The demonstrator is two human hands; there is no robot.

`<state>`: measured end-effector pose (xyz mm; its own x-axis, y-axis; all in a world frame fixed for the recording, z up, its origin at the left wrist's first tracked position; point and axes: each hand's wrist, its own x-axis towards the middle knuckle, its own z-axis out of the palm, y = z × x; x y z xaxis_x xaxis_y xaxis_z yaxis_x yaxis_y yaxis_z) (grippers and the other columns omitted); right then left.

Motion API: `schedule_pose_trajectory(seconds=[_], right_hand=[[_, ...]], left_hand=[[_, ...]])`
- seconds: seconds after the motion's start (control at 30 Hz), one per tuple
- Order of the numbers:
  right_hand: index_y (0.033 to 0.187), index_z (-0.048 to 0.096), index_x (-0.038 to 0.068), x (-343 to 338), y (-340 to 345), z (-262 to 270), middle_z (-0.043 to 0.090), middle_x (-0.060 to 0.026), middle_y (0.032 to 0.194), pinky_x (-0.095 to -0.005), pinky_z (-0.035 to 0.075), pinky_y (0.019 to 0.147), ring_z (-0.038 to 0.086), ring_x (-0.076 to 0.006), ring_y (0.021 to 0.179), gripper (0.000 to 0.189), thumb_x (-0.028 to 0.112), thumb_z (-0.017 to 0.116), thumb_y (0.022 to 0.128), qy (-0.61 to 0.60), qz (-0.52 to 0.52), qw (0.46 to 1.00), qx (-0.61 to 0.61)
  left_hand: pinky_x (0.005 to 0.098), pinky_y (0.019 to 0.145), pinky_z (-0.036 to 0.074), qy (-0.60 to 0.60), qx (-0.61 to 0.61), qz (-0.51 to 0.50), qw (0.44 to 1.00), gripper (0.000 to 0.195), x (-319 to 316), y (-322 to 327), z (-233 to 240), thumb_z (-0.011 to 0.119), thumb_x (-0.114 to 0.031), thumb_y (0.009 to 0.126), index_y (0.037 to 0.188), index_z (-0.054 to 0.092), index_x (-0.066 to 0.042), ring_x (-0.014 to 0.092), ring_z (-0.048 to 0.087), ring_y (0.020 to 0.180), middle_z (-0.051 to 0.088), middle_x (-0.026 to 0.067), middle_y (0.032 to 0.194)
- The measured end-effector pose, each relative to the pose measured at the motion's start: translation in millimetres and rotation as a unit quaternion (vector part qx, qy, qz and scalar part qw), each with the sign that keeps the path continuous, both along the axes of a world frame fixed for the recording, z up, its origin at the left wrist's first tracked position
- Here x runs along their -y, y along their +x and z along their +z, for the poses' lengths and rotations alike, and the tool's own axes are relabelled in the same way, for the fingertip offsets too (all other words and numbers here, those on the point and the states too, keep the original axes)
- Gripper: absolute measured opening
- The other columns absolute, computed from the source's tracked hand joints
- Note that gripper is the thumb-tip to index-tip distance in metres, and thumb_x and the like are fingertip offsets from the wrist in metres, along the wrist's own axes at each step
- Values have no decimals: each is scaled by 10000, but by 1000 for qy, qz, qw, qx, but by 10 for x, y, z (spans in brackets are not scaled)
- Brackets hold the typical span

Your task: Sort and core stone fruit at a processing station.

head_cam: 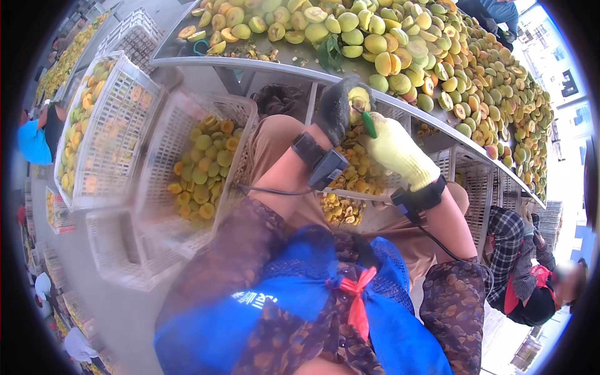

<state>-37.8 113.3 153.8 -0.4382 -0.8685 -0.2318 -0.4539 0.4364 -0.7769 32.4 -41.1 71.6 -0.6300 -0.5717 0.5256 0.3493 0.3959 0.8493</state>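
My left hand (333,110), in a dark grey glove, holds a halved stone fruit (359,98) just off the near edge of a sorting table. My right hand (398,150) wears a pale yellow knitted glove and grips a small hand tool by its green handle (369,125). The tool's dark tip meets the cut face of the fruit; its exact shape is hard to make out. Beneath both hands, between my knees, a plastic crate (361,194) holds yellow fruit pieces and scraps. More scraps or pits (342,209) lie just in front of it.
Halved fruit (450,70) is heaped along the metal-edged table (281,66). At my left stands a white crate (251,105) with fruit halves, beside a fuller crate (124,136). A co-worker (525,276) sits to my right. Cables (276,191) run from my wrist devices.
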Motion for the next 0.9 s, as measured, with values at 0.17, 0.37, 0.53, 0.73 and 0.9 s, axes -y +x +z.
schedule_pose_trajectory(seconds=[0.17,0.37,0.53,0.73,0.9], right_hand=[[1058,627,-1,43,119,241,660,-80,747,-343,527,572,672,-181,626,218,160,615,912,28,21,997,72],[942,639,-22,43,107,509,645,-64,686,-288,504,456,629,-160,502,232,206,651,902,97,53,981,161],[912,634,-18,-41,47,483,642,-76,662,-305,506,464,633,-185,490,238,218,665,902,99,52,975,194],[976,632,-8,-95,35,-69,636,-67,674,-324,511,504,641,-172,559,185,164,611,914,0,76,997,2],[1045,681,-32,-118,124,229,721,-165,795,-370,554,631,728,-243,707,218,103,576,911,52,45,994,86]], left_hand=[[371,782,576,100,-7,-26,995,243,18,-111,-101,640,-243,975,1016,663,-5,236,728,796,741,102,851],[290,581,513,186,-32,-91,978,333,106,-155,43,656,-233,995,844,754,47,161,645,589,721,82,739],[297,584,525,365,-3,-158,918,319,-15,-135,197,652,-211,991,845,747,55,171,661,606,725,102,753],[331,651,561,387,60,-213,895,267,-47,-98,32,560,-191,1037,1063,704,32,194,710,716,738,107,842],[335,666,525,99,-45,53,993,258,-284,-256,-21,618,-217,983,982,724,19,184,668,716,717,100,820]])
